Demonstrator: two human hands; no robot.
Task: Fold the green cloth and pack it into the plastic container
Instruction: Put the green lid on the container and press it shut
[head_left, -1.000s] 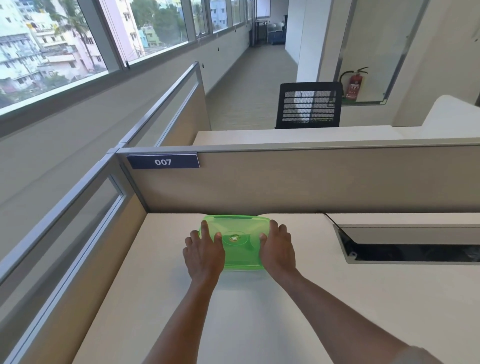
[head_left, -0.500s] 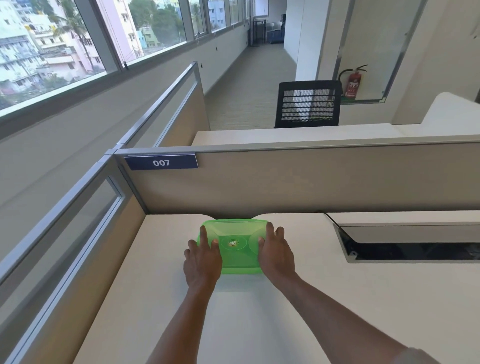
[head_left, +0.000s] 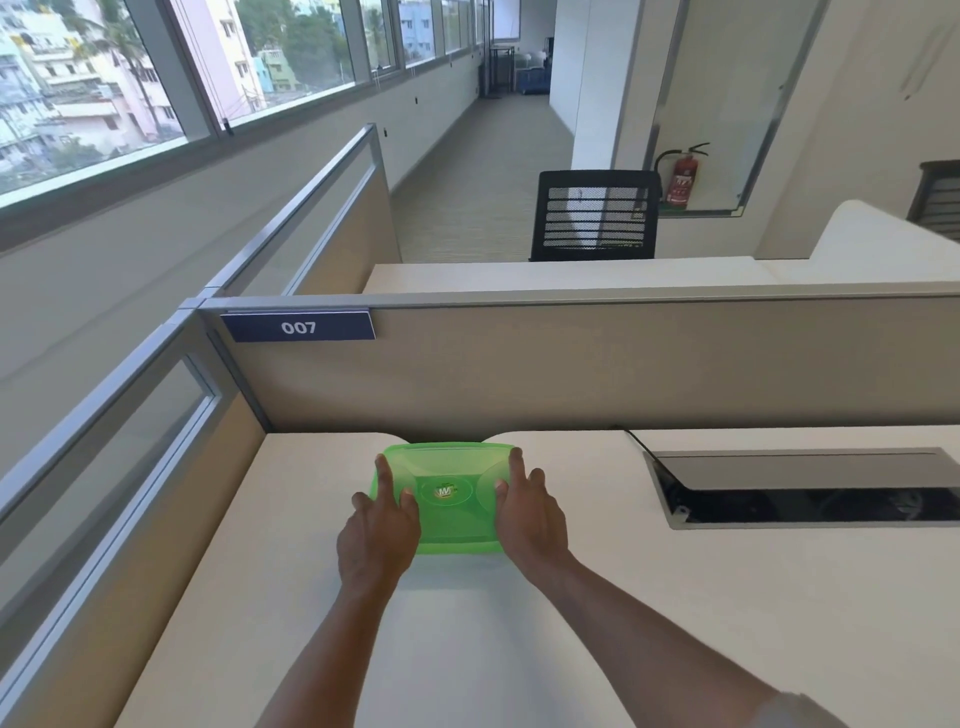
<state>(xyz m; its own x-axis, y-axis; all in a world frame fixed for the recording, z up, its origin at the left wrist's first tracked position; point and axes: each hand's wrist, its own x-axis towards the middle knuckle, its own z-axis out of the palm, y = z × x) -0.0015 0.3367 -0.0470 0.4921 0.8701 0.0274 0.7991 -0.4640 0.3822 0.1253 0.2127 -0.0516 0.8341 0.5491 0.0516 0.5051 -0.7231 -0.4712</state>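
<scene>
Where the pale desk (head_left: 675, 597) meets the beige partition (head_left: 623, 364), the green plastic container (head_left: 447, 499) sits flat with its translucent lid on, far edge close under the partition and a small round logo at the lid's centre. The green cloth cannot be made out through the lid. The left hand (head_left: 376, 540) lies on the container's left end, palm down, fingers (head_left: 385, 475) spread and flat across the lid; its grip is apart, pressing rather than clasping anything. The right hand (head_left: 530, 519) lies on the container's right end in the same manner, index finger reaching to the far right corner, thumb resting on the lid, grip likewise apart and clamped on nothing. Both bare forearms run back from the container toward the near edge of the desk. Right of the container, set into the desk, a dark cable hatch (head_left: 810, 488) stands with its flap raised. Left of and above the container, a blue plate marked 007 (head_left: 298, 326) hangs on the partition. Beyond the partition, behind the container, a black mesh chair (head_left: 595, 215) and a red fire extinguisher (head_left: 683, 179).
</scene>
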